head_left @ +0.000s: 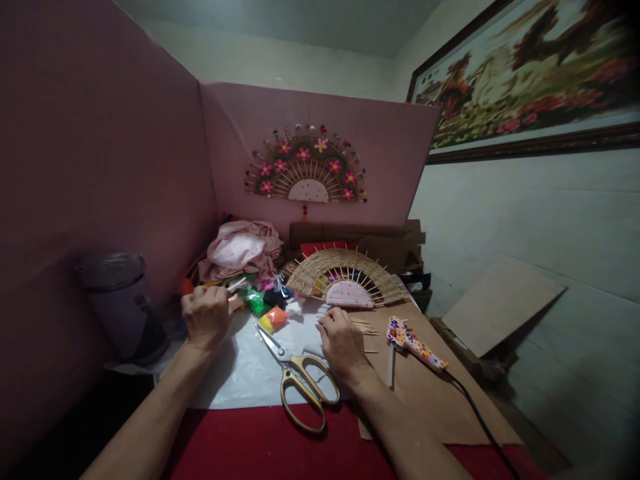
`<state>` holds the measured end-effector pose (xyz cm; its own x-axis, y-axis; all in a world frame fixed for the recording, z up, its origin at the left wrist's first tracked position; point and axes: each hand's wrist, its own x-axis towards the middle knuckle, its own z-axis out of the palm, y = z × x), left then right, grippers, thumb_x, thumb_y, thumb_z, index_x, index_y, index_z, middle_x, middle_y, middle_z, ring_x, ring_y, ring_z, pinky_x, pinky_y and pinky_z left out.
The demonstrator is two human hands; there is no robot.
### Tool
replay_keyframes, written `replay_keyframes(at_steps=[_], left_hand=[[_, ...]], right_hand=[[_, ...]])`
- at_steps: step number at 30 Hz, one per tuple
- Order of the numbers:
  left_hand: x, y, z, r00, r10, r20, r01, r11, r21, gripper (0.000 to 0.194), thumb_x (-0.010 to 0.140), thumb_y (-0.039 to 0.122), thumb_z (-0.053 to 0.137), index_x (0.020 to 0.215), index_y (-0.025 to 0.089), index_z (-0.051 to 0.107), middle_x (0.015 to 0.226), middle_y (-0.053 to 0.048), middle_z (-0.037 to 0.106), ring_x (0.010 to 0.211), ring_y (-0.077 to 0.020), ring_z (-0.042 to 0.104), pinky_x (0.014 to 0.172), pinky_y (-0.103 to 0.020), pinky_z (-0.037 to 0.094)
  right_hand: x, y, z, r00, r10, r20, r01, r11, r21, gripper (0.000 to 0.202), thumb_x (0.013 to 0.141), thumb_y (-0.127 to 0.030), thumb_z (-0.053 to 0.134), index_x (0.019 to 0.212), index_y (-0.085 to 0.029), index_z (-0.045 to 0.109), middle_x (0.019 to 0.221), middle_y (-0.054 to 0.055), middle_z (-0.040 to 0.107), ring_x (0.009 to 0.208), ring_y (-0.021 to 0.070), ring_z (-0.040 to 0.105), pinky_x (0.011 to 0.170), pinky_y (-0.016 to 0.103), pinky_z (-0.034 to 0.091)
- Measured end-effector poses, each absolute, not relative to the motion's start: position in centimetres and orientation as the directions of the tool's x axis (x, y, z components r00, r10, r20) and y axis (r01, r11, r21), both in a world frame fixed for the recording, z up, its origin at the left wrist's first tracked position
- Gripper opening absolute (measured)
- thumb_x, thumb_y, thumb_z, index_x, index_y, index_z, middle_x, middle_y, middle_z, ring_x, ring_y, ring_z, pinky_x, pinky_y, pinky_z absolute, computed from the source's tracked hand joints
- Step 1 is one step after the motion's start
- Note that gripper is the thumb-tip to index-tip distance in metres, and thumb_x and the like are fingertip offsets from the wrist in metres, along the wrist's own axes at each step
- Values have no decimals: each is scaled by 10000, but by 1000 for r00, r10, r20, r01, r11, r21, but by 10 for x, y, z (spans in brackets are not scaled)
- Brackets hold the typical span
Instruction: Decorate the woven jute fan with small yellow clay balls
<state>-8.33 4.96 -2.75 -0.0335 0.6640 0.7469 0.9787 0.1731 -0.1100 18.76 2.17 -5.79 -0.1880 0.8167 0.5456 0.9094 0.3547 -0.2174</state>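
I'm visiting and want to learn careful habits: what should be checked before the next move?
1. Scissors pointing away from the person: ok.
2. Glue gun lying apart from the right hand: ok.
3. Glue gun cool: cannot tell.
4. Cord clear of the right hand: ok.
5. Left hand holding something: cannot tell, fingers partly hidden.
6. Packets sorted: not ok, jumbled.

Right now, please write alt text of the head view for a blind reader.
A person's left hand and right hand are at a cluttered table, scissors lying between them. Beyond sits a woven fan, to the right a glue gun; a flowered fan hangs behind.
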Motion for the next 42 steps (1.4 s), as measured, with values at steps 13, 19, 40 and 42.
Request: replay_keyframes(at_steps=[13, 19, 40, 42], left_hand=[[-68, 53, -37, 133, 613, 779, 991, -74, -112, 254, 871, 214, 423, 920, 172, 669, 947, -94, 656, 889, -240, 519, 776, -344, 341], [-66, 53, -40, 152, 608, 779, 988, -78, -132, 240, 871, 209, 430, 855, 171, 666, 907, -97, 646, 881, -244, 526, 745, -345, 355], [-60, 51, -41, 124, 624, 772, 992, -92, -85, 277, 874, 201, 398, 896, 177, 673, 893, -95, 652, 886, -235, 560, 731, -326, 374], [-61, 52, -42, 114, 624, 773, 993, -86, -76, 279, 871, 205, 399, 901, 169, 674, 875, -95, 651, 842, -224, 571, 694, -318, 371]], right_hand=[[188, 21, -57, -205, 813, 545, 916, 355, -185, 119, 892, -231, 499, 863, -201, 611, 960, 51, 569, 899, 168, 496, 721, 265, 375], [188, 20, -57, -204, 818, 538, 917, 352, -189, 113, 888, -226, 504, 859, -198, 609, 948, 52, 564, 900, 168, 492, 725, 264, 371], [188, 21, -59, -212, 817, 536, 917, 355, -179, 127, 893, -228, 494, 856, -196, 611, 947, 58, 563, 900, 172, 490, 726, 264, 376], [188, 21, -59, -211, 818, 536, 919, 353, -178, 127, 893, -233, 495, 850, -197, 609, 948, 55, 562, 897, 170, 491, 725, 264, 376]])
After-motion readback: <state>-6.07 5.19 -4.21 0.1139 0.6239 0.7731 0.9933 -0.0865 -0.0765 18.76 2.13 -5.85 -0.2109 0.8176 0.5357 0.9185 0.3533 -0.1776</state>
